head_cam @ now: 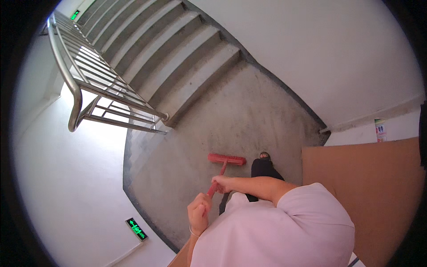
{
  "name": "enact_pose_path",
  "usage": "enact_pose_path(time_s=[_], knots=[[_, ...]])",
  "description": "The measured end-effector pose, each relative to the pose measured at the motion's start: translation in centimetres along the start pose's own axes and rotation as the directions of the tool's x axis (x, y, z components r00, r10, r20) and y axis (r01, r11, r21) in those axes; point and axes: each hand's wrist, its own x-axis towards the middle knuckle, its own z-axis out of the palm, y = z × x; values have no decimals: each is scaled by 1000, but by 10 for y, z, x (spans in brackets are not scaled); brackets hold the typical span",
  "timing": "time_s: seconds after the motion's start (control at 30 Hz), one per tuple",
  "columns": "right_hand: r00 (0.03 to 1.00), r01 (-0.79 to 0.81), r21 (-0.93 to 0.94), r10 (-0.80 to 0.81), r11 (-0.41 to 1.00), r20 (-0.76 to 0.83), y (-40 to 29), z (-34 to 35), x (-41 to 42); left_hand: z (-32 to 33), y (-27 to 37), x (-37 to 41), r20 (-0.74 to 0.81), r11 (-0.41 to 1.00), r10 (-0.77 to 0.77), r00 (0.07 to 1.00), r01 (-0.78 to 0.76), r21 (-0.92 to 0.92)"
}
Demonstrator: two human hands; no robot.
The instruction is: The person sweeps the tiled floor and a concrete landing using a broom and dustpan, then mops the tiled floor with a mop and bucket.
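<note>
A red push broom [227, 159] has its wide bristled head on the grey concrete floor [186, 147], left of my sandalled foot [264, 156]. My right hand [222, 184] is closed around the red handle at its lower part. Higher up, at the handle's top end, my left hand [199, 212] grips it, with a thin band around the wrist. The handle slants from my hands down to the broom head. Part of the handle is hidden by my fingers.
Concrete stairs [200, 90] rise beyond the landing, with a steel railing [116, 96] on their left. A white wall [320, 50] with a dark skirting runs along the right. A brown door or panel [360, 180] stands at my right; a lit exit sign [136, 229] hangs on the left wall.
</note>
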Motion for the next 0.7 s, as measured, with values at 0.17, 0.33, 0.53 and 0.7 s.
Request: enact_pose_path(time_s=[0.17, 0.33, 0.53, 0.7], knots=[[985, 133, 88, -122, 987, -122, -58, -1, -15, -11, 10, 26, 91, 997, 26, 995, -32, 66], [937, 305, 180, -261, 935, -230, -153, -50, -48, -6, 0, 117, 316, 991, 62, 947, -97, 97], [845, 511, 326, -396, 795, -360, -289, -162, -81, 46, -37, 287, 468, 997, 68, 881, -49, -53], [795, 590, 380, -430, 712, -428, -378, -228, -95, 76, -73, 400, 515, 997, -23, 857, 60, -55]])
